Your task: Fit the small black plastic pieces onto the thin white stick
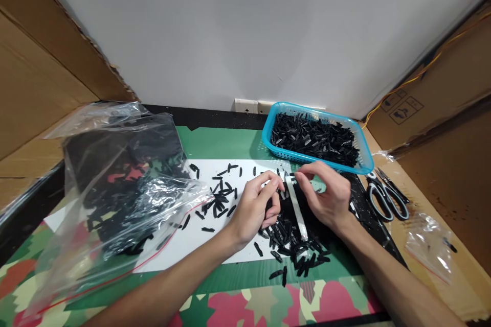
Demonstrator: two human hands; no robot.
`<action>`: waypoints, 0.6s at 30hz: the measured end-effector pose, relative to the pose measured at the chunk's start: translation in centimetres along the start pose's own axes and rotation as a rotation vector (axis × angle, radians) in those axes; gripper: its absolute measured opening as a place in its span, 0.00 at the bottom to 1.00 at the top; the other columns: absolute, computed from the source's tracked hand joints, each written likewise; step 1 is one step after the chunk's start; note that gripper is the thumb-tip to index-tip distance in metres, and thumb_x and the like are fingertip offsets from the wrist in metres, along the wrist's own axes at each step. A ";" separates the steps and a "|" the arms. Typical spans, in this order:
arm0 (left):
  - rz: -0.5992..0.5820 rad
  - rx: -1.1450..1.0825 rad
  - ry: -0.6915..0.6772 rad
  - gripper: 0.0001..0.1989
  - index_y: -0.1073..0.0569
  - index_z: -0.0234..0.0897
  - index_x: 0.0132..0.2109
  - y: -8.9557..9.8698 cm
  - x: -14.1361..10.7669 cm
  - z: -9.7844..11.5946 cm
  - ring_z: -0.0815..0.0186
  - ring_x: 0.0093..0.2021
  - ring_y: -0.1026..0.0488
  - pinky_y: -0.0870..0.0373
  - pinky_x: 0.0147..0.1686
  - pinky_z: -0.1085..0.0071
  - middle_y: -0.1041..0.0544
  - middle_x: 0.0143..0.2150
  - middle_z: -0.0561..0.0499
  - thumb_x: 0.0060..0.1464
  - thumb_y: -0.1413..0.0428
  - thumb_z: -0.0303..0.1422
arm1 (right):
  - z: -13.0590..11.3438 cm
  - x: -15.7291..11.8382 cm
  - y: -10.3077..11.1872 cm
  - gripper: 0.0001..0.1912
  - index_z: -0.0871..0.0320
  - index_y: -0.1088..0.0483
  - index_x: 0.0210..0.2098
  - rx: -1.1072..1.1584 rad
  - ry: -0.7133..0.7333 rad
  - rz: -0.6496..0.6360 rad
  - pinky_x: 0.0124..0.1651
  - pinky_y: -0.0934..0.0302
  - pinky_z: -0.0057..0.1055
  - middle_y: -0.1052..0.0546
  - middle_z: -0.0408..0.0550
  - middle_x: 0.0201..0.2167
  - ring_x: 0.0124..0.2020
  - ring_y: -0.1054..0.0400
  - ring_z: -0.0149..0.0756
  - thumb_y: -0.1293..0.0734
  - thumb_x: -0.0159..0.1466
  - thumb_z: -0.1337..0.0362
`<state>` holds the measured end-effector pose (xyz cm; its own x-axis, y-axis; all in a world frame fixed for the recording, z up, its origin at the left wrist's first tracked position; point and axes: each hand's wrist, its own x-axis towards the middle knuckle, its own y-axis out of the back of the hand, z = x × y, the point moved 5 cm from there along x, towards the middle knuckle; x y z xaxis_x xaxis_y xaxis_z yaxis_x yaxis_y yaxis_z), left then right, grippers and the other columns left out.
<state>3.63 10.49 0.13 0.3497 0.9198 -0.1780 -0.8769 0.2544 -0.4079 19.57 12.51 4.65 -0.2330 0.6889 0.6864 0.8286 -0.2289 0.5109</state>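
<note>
My left hand [256, 203] is closed, its fingers curled and the thumb against the index finger; whatever it may hold is too small to make out. Facing it, my right hand [326, 193] has thumb and index finger brought together near a small pale piece that I cannot identify. Between the hands a narrow white strip [297, 212] slants over a heap of short black plastic-looking pieces [284, 237]. More black pieces [218, 202] lie scattered on a white sheet [169, 250] to the left.
A blue basket [318, 159] full of similar black pieces stands behind my hands. On the left lies a large clear zip bag [153, 204] with black pieces. Scissors [387, 202] and a small clear bag [429, 245] rest on cardboard at the right. Cardboard walls flank both sides.
</note>
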 end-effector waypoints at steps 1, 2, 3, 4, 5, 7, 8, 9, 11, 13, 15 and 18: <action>0.004 -0.019 0.008 0.16 0.33 0.40 0.41 0.0 0.0 0.0 0.76 0.15 0.51 0.51 0.14 0.82 0.40 0.18 0.62 0.69 0.48 0.48 | 0.1 0.2 0.8 0.04 0.55 0.26 0.36 -0.104 0.109 0.062 0.36 0.37 0.35 0.21 0.46 0.30 0.30 0.29 0.37 0.31 0.70 0.67; 0.004 -0.039 0.013 0.17 0.33 0.40 0.41 0.0 0.0 0.0 0.76 0.15 0.51 0.52 0.14 0.82 0.40 0.18 0.62 0.69 0.50 0.49 | 0.4 0.5 1.6 0.04 0.55 0.26 0.36 -0.216 0.160 0.129 0.38 0.38 0.36 0.21 0.46 0.29 0.31 0.30 0.38 0.30 0.69 0.68; 0.001 -0.058 0.016 0.18 0.34 0.40 0.41 0.0 0.0 0.0 0.76 0.15 0.51 0.52 0.14 0.82 0.40 0.17 0.61 0.69 0.52 0.50 | 1.1 0.8 2.2 0.03 0.55 0.26 0.37 -0.338 0.148 0.181 0.42 0.38 0.38 0.20 0.46 0.30 0.33 0.29 0.39 0.29 0.69 0.67; -0.004 -0.074 0.018 0.19 0.34 0.40 0.42 0.0 -0.1 -0.1 0.76 0.15 0.51 0.52 0.14 0.82 0.40 0.17 0.61 0.69 0.53 0.51 | 1.8 1.1 2.5 0.01 0.56 0.25 0.40 -0.442 0.093 0.191 0.45 0.39 0.41 0.19 0.49 0.34 0.37 0.28 0.42 0.30 0.69 0.66; -0.009 -0.086 0.018 0.20 0.34 0.40 0.42 0.0 -0.1 -0.1 0.76 0.15 0.52 0.52 0.14 0.81 0.40 0.17 0.61 0.69 0.54 0.52 | 2.4 1.4 2.7 0.03 0.56 0.24 0.44 -0.515 0.040 0.184 0.48 0.39 0.43 0.18 0.50 0.39 0.42 0.28 0.45 0.30 0.70 0.65; -0.012 -0.102 0.017 0.22 0.34 0.40 0.43 0.1 -0.1 -0.3 0.75 0.14 0.52 0.52 0.14 0.81 0.39 0.16 0.61 0.69 0.56 0.54 | 2.5 1.7 2.5 0.09 0.55 0.24 0.49 -0.550 -0.004 0.154 0.52 0.39 0.46 0.19 0.53 0.46 0.48 0.28 0.49 0.31 0.71 0.63; -0.013 -0.105 0.016 0.23 0.34 0.40 0.43 0.1 -0.1 -0.4 0.75 0.14 0.52 0.52 0.14 0.81 0.39 0.16 0.61 0.69 0.57 0.55 | 2.1 1.7 2.2 0.10 0.55 0.24 0.51 -0.506 0.007 0.132 0.53 0.38 0.46 0.19 0.54 0.47 0.49 0.29 0.49 0.31 0.71 0.64; -0.013 -0.104 0.015 0.24 0.34 0.40 0.44 0.1 -0.1 -0.5 0.74 0.13 0.52 0.52 0.13 0.81 0.39 0.16 0.61 0.69 0.58 0.56 | 1.3 1.6 1.8 0.10 0.55 0.24 0.51 -0.427 0.032 0.098 0.53 0.37 0.46 0.20 0.54 0.47 0.50 0.29 0.48 0.30 0.70 0.65; -0.012 -0.105 0.021 0.25 0.34 0.41 0.45 0.1 -0.1 -0.6 0.74 0.13 0.52 0.52 0.13 0.81 0.39 0.16 0.61 0.68 0.59 0.57 | -0.5 1.3 0.7 0.07 0.55 0.23 0.48 -0.183 0.063 -0.007 0.51 0.35 0.43 0.20 0.53 0.44 0.47 0.28 0.45 0.30 0.70 0.68; 0.001 -0.119 0.037 0.25 0.35 0.42 0.46 0.0 -0.1 -0.7 0.73 0.14 0.50 0.51 0.13 0.81 0.39 0.16 0.61 0.67 0.58 0.58 | -2.2 0.8 -0.8 0.06 0.55 0.23 0.44 0.056 0.068 -0.186 0.48 0.34 0.41 0.20 0.50 0.41 0.44 0.28 0.42 0.30 0.70 0.70; 0.021 -0.124 0.043 0.24 0.34 0.42 0.47 0.0 -0.1 -0.6 0.72 0.14 0.49 0.49 0.13 0.81 0.39 0.17 0.61 0.67 0.57 0.58 | -3.5 0.3 -1.8 0.05 0.55 0.23 0.43 0.215 0.065 -0.278 0.47 0.33 0.40 0.20 0.49 0.39 0.43 0.29 0.41 0.29 0.69 0.70; 0.058 -0.093 0.029 0.25 0.33 0.41 0.47 0.1 -0.2 -0.5 0.72 0.14 0.48 0.48 0.13 0.80 0.38 0.18 0.60 0.67 0.58 0.57 | -3.8 -0.2 -2.6 0.05 0.54 0.23 0.42 0.293 0.030 -0.311 0.48 0.35 0.41 0.20 0.48 0.39 0.43 0.30 0.41 0.27 0.67 0.69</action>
<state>3.63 10.22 -0.33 0.3100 0.9227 -0.2294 -0.8620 0.1709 -0.4772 15.51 10.33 5.16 -0.5059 0.6730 0.5396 0.8251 0.1951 0.5302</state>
